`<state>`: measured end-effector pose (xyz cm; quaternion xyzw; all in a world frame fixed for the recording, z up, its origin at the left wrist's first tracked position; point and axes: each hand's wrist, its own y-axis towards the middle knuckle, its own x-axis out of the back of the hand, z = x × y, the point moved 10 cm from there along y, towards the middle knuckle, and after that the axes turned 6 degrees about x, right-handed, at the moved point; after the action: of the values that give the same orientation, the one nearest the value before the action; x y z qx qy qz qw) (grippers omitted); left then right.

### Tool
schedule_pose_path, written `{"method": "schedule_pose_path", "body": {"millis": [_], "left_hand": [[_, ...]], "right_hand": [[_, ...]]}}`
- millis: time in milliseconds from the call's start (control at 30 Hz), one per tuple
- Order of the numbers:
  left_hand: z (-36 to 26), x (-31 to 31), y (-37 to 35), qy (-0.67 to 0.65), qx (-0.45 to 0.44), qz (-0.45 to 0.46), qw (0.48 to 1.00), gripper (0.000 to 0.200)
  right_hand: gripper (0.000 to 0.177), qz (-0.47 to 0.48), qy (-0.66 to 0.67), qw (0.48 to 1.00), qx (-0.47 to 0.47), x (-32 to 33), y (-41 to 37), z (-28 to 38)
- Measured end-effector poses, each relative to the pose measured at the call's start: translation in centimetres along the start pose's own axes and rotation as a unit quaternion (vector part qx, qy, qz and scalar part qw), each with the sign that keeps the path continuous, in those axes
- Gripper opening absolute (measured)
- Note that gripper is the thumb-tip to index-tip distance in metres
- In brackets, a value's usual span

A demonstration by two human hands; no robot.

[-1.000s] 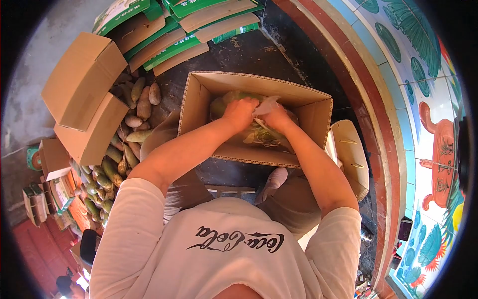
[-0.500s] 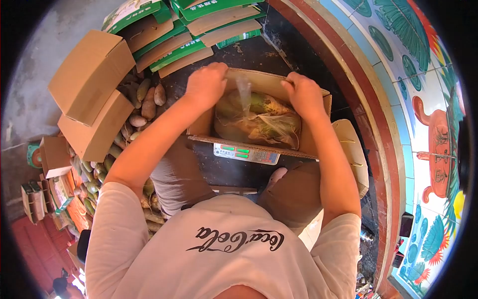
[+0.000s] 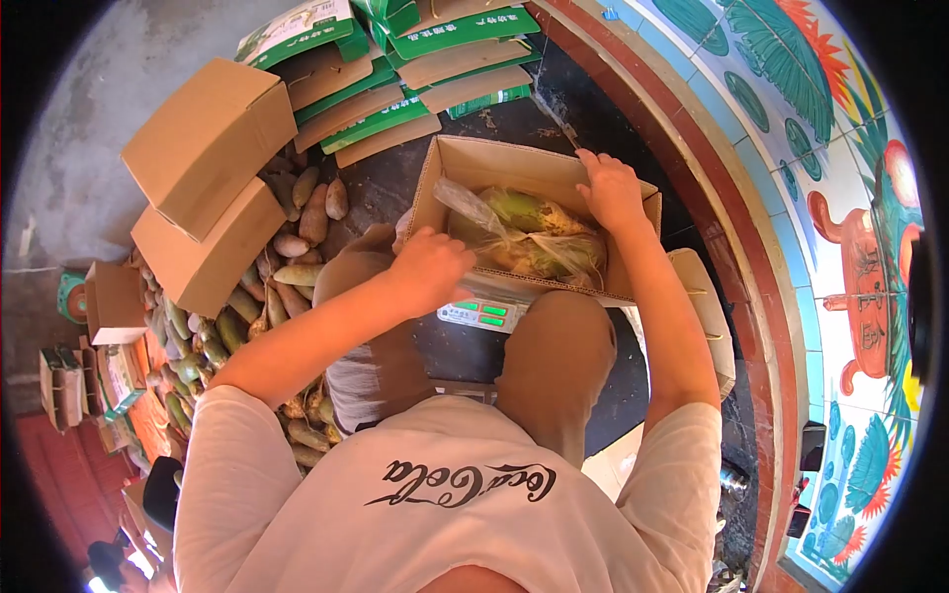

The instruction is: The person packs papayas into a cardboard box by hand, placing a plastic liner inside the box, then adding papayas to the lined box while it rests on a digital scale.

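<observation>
An open cardboard box stands on a scale with lit green displays. Inside it lie green and brownish vegetables in a clear plastic bag. My left hand is at the box's near left corner, its fingers bent and pressed together; what they hold, if anything, is hidden. My right hand grips the far right part of the box's rim, fingers over the edge.
Many long root vegetables are heaped on the floor at left, beside two stacked brown boxes. Green and white cartons lie at the back. A cardboard piece stands at right, near a painted tile wall.
My left hand has moved from the far left rim down to the near left corner. The bag's loose end now leans left. My knees are closer to the box.
</observation>
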<state>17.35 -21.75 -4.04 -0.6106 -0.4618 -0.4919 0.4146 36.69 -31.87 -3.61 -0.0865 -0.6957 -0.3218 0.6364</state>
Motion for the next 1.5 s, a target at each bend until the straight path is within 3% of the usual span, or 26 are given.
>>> {"method": "schedule_pose_path", "body": {"millis": [67, 167, 367, 467, 667, 967, 1033, 1200, 1433, 1500], "left_hand": [[0.7, -1.3, 0.8, 0.004, 0.015, -0.004, 1.0, 0.026], [1.3, -2.6, 1.5, 0.009, 0.03, 0.024, 0.999, 0.02], [1.5, -1.7, 1.5, -0.04, -0.009, -0.032, 0.999, 0.018], [1.6, -0.6, 1.2, -0.044, -0.02, -0.052, 0.997, 0.017], [-0.4, 5.0, 1.9, -0.01, -0.084, -0.081, 0.993, 0.018], [-8.8, 17.1, -1.0, 0.016, -0.182, -0.131, 0.974, 0.022], [-11.5, 19.6, -2.0, 0.021, -0.208, -0.131, 0.969, 0.022], [-19.5, 22.1, -3.8, 0.033, -0.29, -0.132, 0.947, 0.022], [-32.5, 16.4, -6.5, -0.007, -0.502, -0.089, 0.86, 0.021], [-36.1, 13.0, -7.2, -0.047, -0.566, -0.072, 0.82, 0.019]], "right_hand": [[0.032, 0.105, 0.012, 0.992, -0.065, -2.4, 0.6, -1.9], [0.028, 0.17, 0.013, 0.983, -0.062, -2.8, 2.0, -2.0], [0.023, 0.115, 0.026, 0.993, -0.02, -3.0, 0.8, -1.1], [0.023, 0.143, 0.015, 0.989, -0.036, -2.3, -0.2, -0.7], [0.021, 0.065, 0.041, 0.993, -0.091, 2.2, -1.9, -3.0], [0.022, -0.101, -0.036, 0.991, -0.084, 20.1, -5.3, -2.4], [0.022, -0.127, -0.067, 0.986, -0.089, 24.5, -8.0, -1.7], [0.025, -0.114, -0.054, 0.969, -0.213, 34.1, -18.8, -0.8], [0.023, -0.101, -0.138, 0.916, -0.364, 38.8, -39.9, 3.6], [0.02, -0.026, -0.156, 0.872, -0.462, 38.5, -46.5, 5.2]]}}
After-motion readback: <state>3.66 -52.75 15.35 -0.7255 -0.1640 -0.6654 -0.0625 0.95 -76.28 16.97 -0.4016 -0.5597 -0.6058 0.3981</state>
